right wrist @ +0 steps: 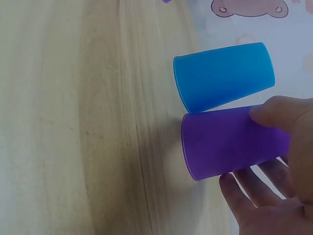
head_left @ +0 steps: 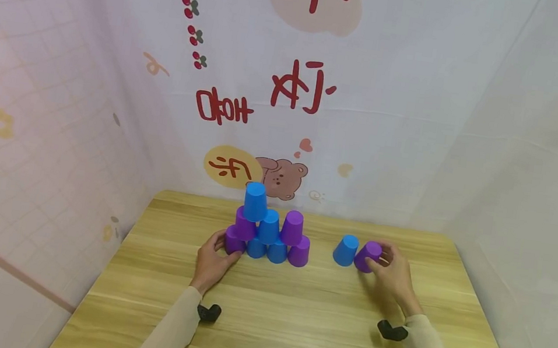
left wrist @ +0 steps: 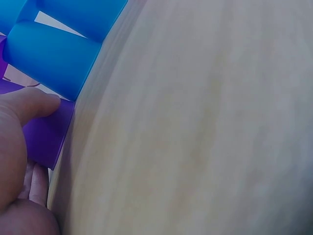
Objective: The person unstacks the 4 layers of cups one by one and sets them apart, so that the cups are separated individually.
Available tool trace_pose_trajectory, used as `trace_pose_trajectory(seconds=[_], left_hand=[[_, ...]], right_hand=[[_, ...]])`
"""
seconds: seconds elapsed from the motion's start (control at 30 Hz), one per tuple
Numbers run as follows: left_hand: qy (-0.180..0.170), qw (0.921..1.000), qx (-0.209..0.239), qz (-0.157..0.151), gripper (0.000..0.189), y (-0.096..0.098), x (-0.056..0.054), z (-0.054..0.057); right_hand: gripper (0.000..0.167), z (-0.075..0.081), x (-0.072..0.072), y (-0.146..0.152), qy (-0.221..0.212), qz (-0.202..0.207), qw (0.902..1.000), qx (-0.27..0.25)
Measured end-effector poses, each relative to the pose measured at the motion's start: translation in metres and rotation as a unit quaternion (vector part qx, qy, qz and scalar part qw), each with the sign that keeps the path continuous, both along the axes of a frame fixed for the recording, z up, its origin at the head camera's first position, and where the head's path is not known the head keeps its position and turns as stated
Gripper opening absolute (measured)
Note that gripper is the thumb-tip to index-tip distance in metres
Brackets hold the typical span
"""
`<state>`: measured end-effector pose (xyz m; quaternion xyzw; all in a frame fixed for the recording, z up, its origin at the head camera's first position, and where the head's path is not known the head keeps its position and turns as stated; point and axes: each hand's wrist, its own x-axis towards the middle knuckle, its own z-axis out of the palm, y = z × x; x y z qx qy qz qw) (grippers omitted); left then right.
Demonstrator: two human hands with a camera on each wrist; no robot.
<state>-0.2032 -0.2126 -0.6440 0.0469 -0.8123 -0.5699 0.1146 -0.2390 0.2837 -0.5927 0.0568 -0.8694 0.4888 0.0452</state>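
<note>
Whole cup stack (head_left: 269,228), head view only

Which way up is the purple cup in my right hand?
Upside down: in the head view, the purple cup shows its narrower, closed end uppermost and its wider rim below.

8-cup stack (head_left: 269,228) on tbl (head_left: 292,317), L of 2 other cups (head_left: 347,252)

Cloth-walled booth, wood-grain table (head_left: 290,328), pale hanging fabric (head_left: 406,91), printed cartoon bear (head_left: 283,180), cherries (head_left: 192,35), red characters (head_left: 295,85)
</note>
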Motion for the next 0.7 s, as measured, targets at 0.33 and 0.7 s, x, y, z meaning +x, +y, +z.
trace_pose_trajectory(seconds=[0.33,0.7], left_hand=[[0.007,1.0,-0.006,0.003,0.072,0.001,0.0,-0.001],[0.007,0.9999,-0.008,0.006,0.073,0.001,0.0,-0.001]], right_hand=[[0.095,0.001,0.005,0.003,-0.043,0.024,0.9987,0.009],[0.122,0.006,0.01,0.007,-0.051,0.029,0.9956,0.073]])
